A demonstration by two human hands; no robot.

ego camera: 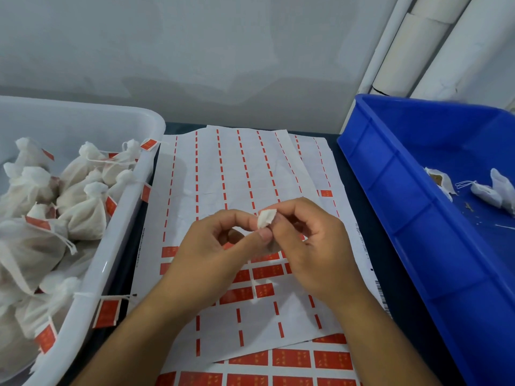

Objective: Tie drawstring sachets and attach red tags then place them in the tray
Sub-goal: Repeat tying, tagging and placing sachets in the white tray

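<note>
Both hands, left (214,240) and right (303,240), pinched a small white tag (266,218) above the sticker sheet (237,168) on the table. The white tray (117,235) already held many tied, tagged sachets (83,215); a few untied sachets (485,190) remained in the blue bin (418,218).

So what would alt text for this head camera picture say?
Two hands, left hand and right hand, pinch a small white piece over sheets of red tags. A white tray of tagged sachets sits left, a blue bin right.
</note>
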